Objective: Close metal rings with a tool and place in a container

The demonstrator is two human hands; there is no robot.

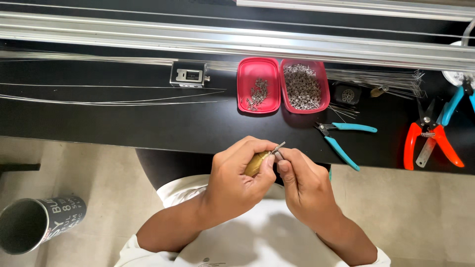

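Pin fitting, mid-step.
Left hand (236,183) grips tool (257,163); right hand (304,185) fingertips pinch pin (278,154) at its tip; next needs steady alignment.

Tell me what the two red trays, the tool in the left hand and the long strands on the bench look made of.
Red trays: glossy moulded plastic, probably. Tool in the left hand: yellowish handle, wood or plastic, with a shiny metal tip. Strands: thin bright metal wire, by the glint.
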